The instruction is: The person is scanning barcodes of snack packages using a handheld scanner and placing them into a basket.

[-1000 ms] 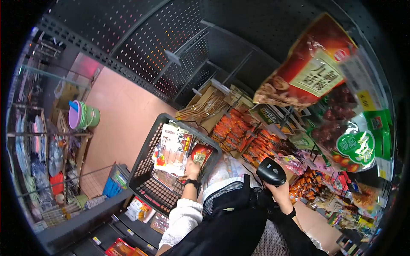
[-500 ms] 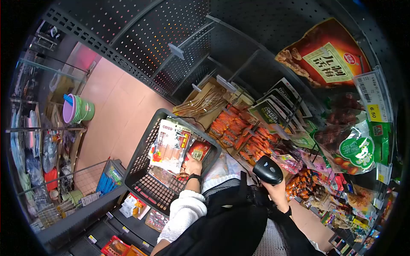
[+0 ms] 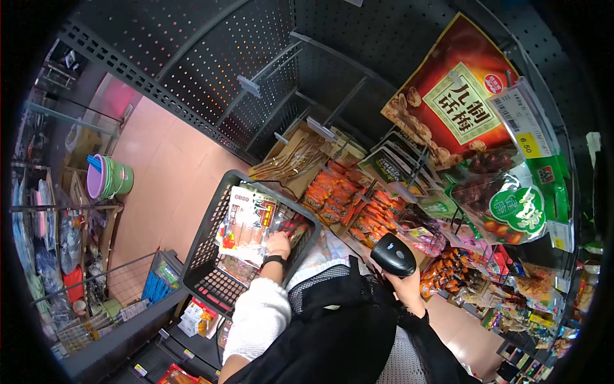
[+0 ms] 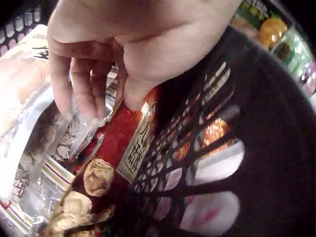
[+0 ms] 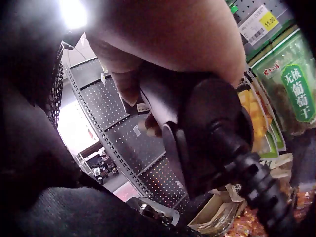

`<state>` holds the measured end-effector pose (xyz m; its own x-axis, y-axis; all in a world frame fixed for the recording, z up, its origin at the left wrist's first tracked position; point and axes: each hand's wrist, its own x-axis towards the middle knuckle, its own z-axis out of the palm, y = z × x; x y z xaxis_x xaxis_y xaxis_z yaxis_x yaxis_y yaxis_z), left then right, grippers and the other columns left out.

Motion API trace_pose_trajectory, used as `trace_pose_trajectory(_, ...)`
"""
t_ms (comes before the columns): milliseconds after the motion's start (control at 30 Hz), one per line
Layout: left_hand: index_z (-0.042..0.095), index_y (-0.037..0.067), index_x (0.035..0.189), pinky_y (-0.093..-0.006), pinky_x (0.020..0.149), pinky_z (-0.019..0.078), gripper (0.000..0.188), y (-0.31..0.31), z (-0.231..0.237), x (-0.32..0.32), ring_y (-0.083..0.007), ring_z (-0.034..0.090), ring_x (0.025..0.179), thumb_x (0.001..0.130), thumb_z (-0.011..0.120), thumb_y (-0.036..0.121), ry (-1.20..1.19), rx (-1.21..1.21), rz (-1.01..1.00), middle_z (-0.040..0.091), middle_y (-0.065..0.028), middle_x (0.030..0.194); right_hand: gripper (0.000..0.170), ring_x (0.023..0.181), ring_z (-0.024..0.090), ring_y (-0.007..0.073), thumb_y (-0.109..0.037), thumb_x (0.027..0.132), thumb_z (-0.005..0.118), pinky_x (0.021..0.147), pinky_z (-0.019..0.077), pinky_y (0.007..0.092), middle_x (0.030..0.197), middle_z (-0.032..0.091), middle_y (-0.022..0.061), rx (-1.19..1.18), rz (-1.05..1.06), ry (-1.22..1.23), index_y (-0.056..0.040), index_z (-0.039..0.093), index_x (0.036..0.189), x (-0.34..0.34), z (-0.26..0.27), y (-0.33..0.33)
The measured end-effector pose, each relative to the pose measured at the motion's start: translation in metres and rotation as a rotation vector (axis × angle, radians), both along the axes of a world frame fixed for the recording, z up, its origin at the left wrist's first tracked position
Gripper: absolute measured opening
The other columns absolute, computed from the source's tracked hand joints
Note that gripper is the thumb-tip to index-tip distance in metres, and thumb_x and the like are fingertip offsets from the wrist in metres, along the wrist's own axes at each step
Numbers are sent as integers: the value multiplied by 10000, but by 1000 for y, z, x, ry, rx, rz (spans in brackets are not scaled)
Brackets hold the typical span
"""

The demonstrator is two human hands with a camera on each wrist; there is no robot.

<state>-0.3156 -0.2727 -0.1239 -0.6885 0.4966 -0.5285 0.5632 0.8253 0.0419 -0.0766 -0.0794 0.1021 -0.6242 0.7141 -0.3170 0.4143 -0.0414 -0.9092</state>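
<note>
My left hand (image 3: 277,246) reaches into a dark plastic basket (image 3: 190,264). In the left wrist view the left hand (image 4: 143,39) pinches the top edge of a red snack bag (image 4: 118,133), which stands against the basket's slotted wall (image 4: 266,148). Beside it in the basket lies a white pack (image 3: 248,221) of pale sausage-like food. My right hand (image 3: 407,287) grips a black handheld scanner (image 3: 393,255); in the right wrist view the fingers of the right hand (image 5: 173,39) wrap its handle, with a coiled cable (image 5: 261,187) at its end.
Snack bags hang at the right, including a large red bag (image 3: 457,96) and a green-labelled bag (image 3: 518,205). Boxes of orange packets (image 3: 329,192) sit beyond the basket. A purple and green bucket (image 3: 112,178) is at the left, and a dark perforated shelf panel (image 3: 211,70) spans the top.
The red bag in the basket has gone from lying face up to standing more on edge beside my left hand. The view has shifted slightly, and my right hand still holds the scanner.
</note>
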Motion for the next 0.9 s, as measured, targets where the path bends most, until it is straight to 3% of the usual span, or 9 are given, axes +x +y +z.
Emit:
trace_pose_trajectory(67,669,93,793,-404,764,458,288,-22,3,-4,-280,626,737,831,505,326,16,146,-32,649,-112,793,312,847,603,131,-27,678,709,787,461,280,914,652,67,-19,-41,16,0,608,972,5,-7,3)
trace_pose_trajectory(200,664,78,851,-361,649,493,147,-56,113,-18,-299,621,726,801,575,183,-82,824,-149,642,-130,777,361,852,601,140,-15,649,701,795,457,287,925,647,67,10,-96,60,-3,600,996,-7,5,8)
trace_pose_trajectory(267,651,22,916,-309,710,488,147,-67,164,-26,-247,631,777,786,591,56,-132,822,51,652,-133,816,421,896,588,146,-1,669,695,815,449,292,983,624,64,-98,-74,115,-4,550,1065,4,-22,16)
trace_pose_trajectory(367,637,-28,924,-302,796,462,157,-84,201,-42,-205,609,880,794,552,-9,-300,1161,362,660,-121,890,306,631,588,130,34,724,634,588,477,258,782,604,63,-10,-76,241,-10,536,1011,-13,-15,15)
trace_pose_trajectory(433,649,-32,889,-325,843,444,144,-76,227,-51,-221,603,903,827,533,26,-307,1435,498,649,-138,948,451,910,584,148,13,669,691,825,449,291,1006,614,64,-123,-22,199,-5,534,1091,-20,-10,18)
trace_pose_trajectory(600,473,74,897,-313,757,433,226,-6,262,-71,-183,487,744,908,467,299,-826,2527,547,481,-46,757,511,947,579,155,-34,616,738,873,434,310,1023,627,74,-209,226,293,-1,558,1093,-44,15,24)
trace_pose_trajectory(633,473,62,904,-295,712,415,226,3,256,-89,-165,471,690,918,440,286,-1145,2605,185,468,-47,731,490,931,583,149,-36,614,737,864,438,305,1004,635,70,-161,332,278,-1,571,1074,-49,28,24)
trace_pose_trajectory(800,499,26,942,-320,656,413,295,45,263,-95,-185,486,681,903,466,316,-1663,2261,-450,515,-74,752,448,849,618,190,-97,600,755,803,468,314,927,650,99,57,736,305,21,589,1000,-71,72,13)
trace_pose_trajectory(900,485,14,955,-296,639,401,291,61,253,-93,-180,498,679,909,445,298,-1646,2205,-584,521,-74,770,484,848,621,246,-110,602,755,779,475,334,942,627,138,117,829,388,17,564,1027,-82,88,1)
